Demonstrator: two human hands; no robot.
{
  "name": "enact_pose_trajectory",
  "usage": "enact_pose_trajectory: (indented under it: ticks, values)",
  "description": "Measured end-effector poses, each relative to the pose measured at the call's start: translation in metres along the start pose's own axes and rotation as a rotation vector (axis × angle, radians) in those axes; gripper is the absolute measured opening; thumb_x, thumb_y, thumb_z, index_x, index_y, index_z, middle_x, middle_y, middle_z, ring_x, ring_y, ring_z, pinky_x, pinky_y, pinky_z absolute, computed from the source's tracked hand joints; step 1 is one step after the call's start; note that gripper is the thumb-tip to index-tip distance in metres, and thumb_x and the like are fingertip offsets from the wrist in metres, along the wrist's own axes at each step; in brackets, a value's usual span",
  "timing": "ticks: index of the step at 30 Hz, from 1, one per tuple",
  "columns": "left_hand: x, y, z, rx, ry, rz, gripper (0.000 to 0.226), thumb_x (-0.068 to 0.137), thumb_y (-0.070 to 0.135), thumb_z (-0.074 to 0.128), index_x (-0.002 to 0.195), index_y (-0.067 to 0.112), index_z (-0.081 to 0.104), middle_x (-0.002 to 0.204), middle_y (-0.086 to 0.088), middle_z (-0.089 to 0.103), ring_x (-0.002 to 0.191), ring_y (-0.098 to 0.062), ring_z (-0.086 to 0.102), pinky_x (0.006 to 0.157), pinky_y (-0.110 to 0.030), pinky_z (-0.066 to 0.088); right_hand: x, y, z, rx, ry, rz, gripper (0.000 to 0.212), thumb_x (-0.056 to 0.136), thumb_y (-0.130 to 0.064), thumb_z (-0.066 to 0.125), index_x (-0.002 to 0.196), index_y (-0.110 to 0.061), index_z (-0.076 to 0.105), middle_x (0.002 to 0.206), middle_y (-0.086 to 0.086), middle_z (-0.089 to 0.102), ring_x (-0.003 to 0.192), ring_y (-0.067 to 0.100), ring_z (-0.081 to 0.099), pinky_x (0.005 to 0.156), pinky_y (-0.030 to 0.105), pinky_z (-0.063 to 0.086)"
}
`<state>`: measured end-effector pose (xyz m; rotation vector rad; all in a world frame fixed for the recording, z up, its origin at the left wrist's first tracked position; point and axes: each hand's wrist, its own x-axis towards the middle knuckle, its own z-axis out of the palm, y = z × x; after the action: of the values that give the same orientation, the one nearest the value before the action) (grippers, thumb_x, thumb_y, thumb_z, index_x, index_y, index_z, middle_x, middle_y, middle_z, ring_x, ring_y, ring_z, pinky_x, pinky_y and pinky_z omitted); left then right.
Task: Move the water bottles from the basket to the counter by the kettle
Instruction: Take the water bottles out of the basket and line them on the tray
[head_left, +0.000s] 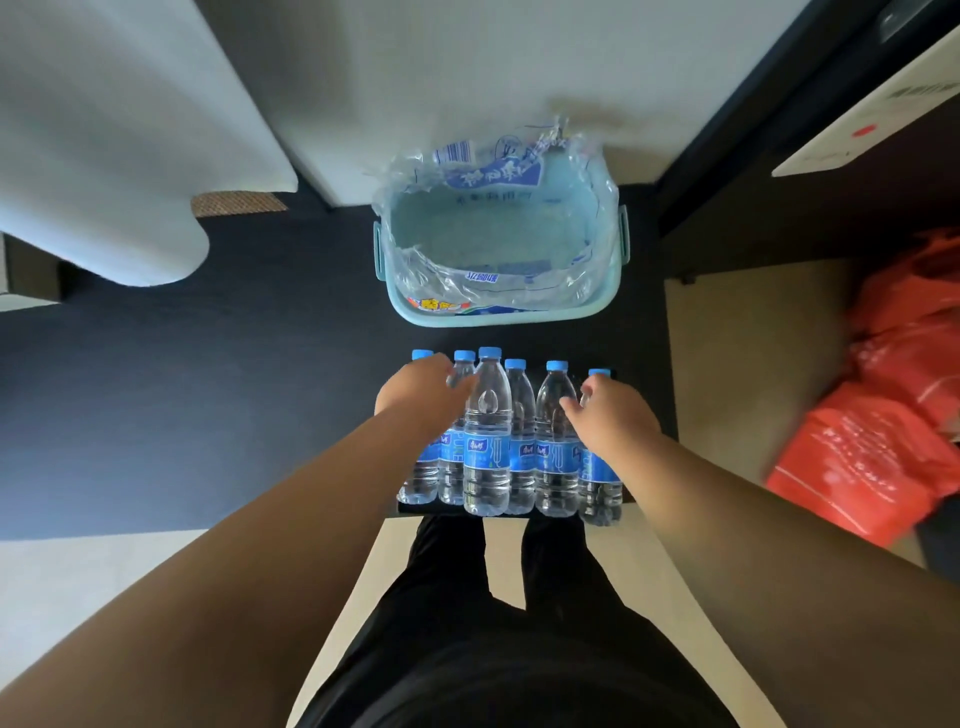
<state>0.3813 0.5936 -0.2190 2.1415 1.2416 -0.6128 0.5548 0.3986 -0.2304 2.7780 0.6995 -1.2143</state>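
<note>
6 bottles (487, 431) upright; left hand (422, 387), right hand (613, 410) on outer ones.

Both forearms are bare with no sleeves showing, and the person wears black trousers (467, 597).

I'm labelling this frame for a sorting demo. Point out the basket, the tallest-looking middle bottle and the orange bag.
basket (498, 318): head view, on its near rim.
middle bottle (487, 457): head view, on its blue label.
orange bag (862, 457): head view, on its lower front face.
</note>
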Motion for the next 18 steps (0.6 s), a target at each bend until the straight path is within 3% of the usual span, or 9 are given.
enact_pose_trajectory:
  ticks: [5,9,13,18]
  values:
    - [-0.011,-0.032,0.004,0.037,0.014,-0.04,0.039,0.088,0.066,0.046,0.086,0.03,0.062,0.081,0.01,0.067,0.066,-0.01,0.061,0.06,-0.031,0.055,-0.011,0.032,-0.004,-0.099,0.062,-0.036,0.045,0.097,-0.061,0.054,0.122,-0.024,0.056,0.087,-0.006,0.062,0.07,0.015,0.062,0.055,0.031,0.048]
    - [-0.02,-0.06,0.015,0.043,0.028,-0.068,0.041,0.088,0.067,0.052,0.11,0.035,0.064,0.091,0.014,0.067,0.065,-0.004,0.055,0.053,-0.022,0.039,-0.011,0.053,-0.004,-0.189,0.051,-0.047,0.045,0.094,-0.065,0.054,0.113,-0.025,0.052,0.079,-0.008,0.059,0.064,0.011,0.059,0.05,0.029,0.041]
    - [-0.028,-0.081,0.028,0.042,0.011,-0.132,0.05,0.09,0.063,0.058,0.123,0.026,0.056,0.092,0.007,0.062,0.078,-0.021,0.062,0.066,-0.032,0.051,-0.011,0.072,0.003,-0.221,-0.004,-0.036,0.059,0.094,-0.07,0.05,0.124,-0.02,0.051,0.082,-0.003,0.063,0.069,0.017,0.063,0.058,0.034,0.053]
    - [-0.037,-0.094,0.04,0.003,-0.04,-0.211,0.055,0.09,0.064,0.058,0.128,0.024,0.056,0.106,0.003,0.067,0.089,-0.024,0.066,0.078,-0.038,0.058,-0.013,0.081,0.015,-0.222,-0.033,0.002,0.074,0.092,-0.08,0.036,0.131,-0.019,0.049,0.086,-0.001,0.064,0.071,0.019,0.064,0.064,0.037,0.057]
